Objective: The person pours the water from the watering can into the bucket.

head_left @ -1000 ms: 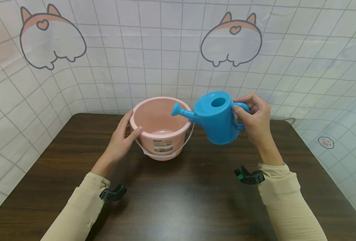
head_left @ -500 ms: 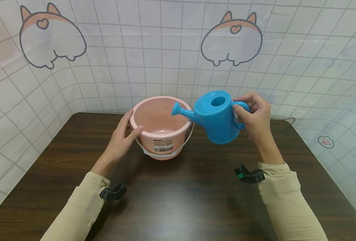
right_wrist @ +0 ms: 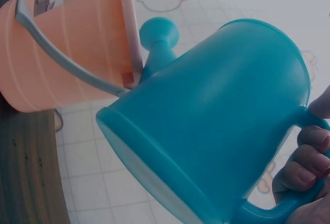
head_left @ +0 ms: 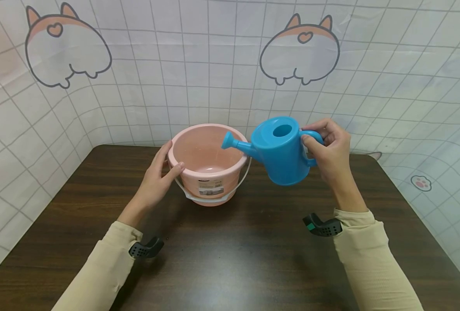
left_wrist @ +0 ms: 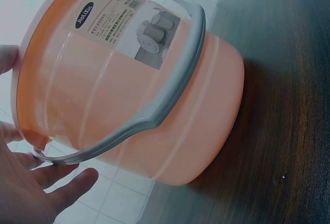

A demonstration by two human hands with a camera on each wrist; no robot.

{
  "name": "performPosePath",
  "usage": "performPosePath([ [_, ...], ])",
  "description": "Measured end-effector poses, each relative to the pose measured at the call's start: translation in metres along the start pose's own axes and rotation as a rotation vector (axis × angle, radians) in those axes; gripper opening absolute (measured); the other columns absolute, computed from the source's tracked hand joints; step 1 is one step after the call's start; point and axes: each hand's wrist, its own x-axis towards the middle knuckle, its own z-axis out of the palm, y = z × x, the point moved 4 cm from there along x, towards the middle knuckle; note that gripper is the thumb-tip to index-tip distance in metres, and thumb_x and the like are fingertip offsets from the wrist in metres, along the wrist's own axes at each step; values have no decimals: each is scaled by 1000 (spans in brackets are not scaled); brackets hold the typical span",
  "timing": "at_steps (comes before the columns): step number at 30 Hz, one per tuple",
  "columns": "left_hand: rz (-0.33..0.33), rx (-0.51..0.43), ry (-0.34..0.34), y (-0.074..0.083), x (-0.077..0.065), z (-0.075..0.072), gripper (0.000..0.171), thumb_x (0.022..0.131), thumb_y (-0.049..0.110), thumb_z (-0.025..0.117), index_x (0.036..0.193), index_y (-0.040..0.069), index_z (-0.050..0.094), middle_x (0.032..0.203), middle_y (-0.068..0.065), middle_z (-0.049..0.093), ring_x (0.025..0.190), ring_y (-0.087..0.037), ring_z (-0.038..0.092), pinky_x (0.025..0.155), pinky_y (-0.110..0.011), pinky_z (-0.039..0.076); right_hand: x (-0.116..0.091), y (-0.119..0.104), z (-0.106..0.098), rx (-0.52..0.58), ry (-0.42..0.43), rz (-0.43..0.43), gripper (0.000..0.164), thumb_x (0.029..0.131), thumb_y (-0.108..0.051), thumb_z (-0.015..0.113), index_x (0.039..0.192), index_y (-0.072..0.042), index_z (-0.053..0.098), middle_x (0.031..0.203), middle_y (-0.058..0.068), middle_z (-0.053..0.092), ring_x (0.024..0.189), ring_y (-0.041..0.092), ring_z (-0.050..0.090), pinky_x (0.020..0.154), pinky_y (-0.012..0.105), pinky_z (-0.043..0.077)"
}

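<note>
A pink bucket (head_left: 214,175) with a paper label stands at the back of the table. My left hand (head_left: 154,179) grips its left rim, thumb over the top edge and fingers along the outer wall. The bucket's pale grey handle (left_wrist: 178,84) hangs down across the front. My right hand (head_left: 328,149) grips the loop of a blue watering can (head_left: 280,153), fingers wrapped through it. Held up beside the bucket, the can has its spout (head_left: 239,146) reaching over the right rim. In the head view no water shows coming from the spout.
The dark wooden table (head_left: 222,259) spreads in front of both forearms. Behind it hangs a white grid-patterned cloth (head_left: 214,65) with cartoon animal prints, close to the bucket. A black band (head_left: 323,225) sits on the right wrist, another band (head_left: 146,249) on the left.
</note>
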Motion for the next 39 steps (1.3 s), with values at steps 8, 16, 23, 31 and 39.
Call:
performPosePath([
  [8,-16,1,-3,-1,1,0,73,96,33,58,155,32,15,162,0,17,139,-33,37,103,-55,41,0,-1,1,10,-2,-4,12,84,4,59,93,-1,66,69,-1,65,54,9,51,50,18,45],
  [16,-11,1,-5,-1,1,0,73,96,32,57,156,31,15,162,0,17,139,-33,37,102,-56,41,1,-2,1,14,-5,-15,13,84,4,59,92,-3,66,69,-2,66,53,9,51,50,18,45],
  [23,-15,12,-6,1,-1,-1,73,97,33,57,156,31,13,162,0,16,140,-35,36,103,-57,40,0,-1,0,15,-10,-15,14,85,4,59,93,-4,67,70,0,66,54,10,51,50,18,46],
  [31,-22,8,-9,1,0,0,74,96,34,57,156,32,14,162,0,16,140,-34,35,103,-57,41,0,-1,1,41,-13,-23,13,84,4,58,92,-2,66,69,1,65,53,9,50,49,18,44],
  [39,-18,8,-10,0,1,0,74,96,33,58,156,31,14,162,0,15,141,-34,35,103,-57,41,-1,-1,1,37,-5,-27,12,84,4,59,93,0,66,67,1,64,53,9,51,49,18,45],
])
